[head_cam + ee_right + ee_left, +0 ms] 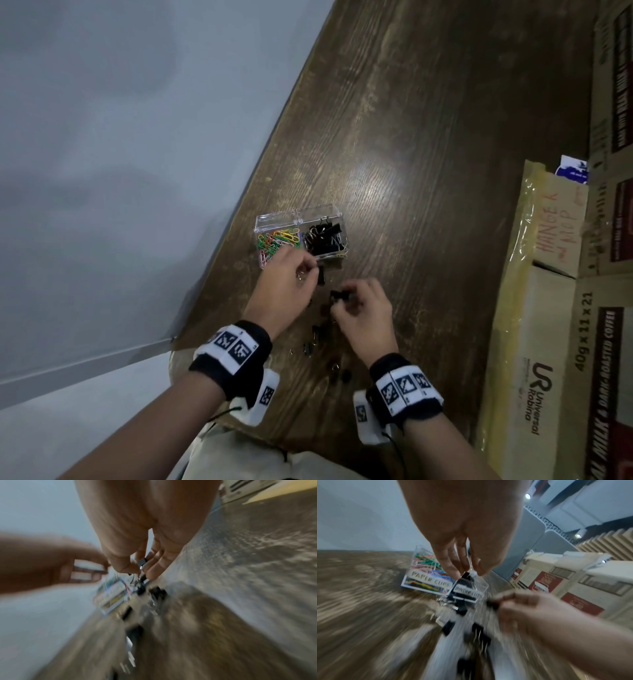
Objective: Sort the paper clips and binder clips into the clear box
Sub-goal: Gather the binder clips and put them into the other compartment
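A clear two-part box (281, 219) stands on the wooden table; its left part holds coloured paper clips (279, 241), its right part black binder clips (323, 240). Labels on the box (429, 580) read PAPER CLIPS and BINDER CLIPS. My left hand (313, 269) hovers just in front of the box and pinches a black binder clip (467, 576) between thumb and fingers. My right hand (342, 301), a little nearer to me, grips another black binder clip (337, 295), also seen as a binder clip (142, 561) among its curled fingers. Several loose binder clips (315, 332) lie between my wrists.
Cardboard cartons (548, 308) line the table's right side, close to my right hand. The table's left edge (239, 192) runs diagonally just beside the box, with grey floor beyond. Bare wood (411, 120) stretches away behind the box.
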`<action>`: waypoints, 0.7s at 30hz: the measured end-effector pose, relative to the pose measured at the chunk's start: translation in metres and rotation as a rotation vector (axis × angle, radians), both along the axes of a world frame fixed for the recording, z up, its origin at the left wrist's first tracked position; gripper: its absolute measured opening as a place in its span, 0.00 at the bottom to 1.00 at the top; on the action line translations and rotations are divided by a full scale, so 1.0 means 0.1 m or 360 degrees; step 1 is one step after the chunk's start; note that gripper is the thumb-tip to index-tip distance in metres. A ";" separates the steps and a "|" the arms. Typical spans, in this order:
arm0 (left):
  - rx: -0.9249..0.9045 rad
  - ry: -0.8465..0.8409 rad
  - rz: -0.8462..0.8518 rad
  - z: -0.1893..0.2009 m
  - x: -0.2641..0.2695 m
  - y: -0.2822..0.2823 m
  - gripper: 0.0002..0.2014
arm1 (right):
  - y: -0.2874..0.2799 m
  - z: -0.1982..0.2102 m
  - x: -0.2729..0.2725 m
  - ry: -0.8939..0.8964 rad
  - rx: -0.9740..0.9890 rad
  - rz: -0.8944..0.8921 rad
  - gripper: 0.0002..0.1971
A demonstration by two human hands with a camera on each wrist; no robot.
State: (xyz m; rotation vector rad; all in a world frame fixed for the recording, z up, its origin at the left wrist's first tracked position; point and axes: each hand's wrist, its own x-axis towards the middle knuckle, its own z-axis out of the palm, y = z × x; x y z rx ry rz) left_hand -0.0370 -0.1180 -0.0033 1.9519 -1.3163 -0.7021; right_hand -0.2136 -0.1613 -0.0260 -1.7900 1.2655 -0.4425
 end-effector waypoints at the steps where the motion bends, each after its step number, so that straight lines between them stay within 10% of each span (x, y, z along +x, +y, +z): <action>1: 0.0043 -0.0036 -0.0092 -0.07 -0.04 0.11 0.01 | -0.08 0.05 0.10 -0.0120 -0.0095 -0.0102 0.14; 8: 0.0574 -0.0178 -0.0777 -0.45 -0.46 0.88 0.17 | -0.53 0.17 0.57 -0.0353 -0.0089 -0.0255 0.10; 21: 0.0262 0.0001 -0.0250 -0.16 -0.17 0.42 0.07 | 0.03 -0.24 -0.06 0.0359 -0.0047 0.0462 0.20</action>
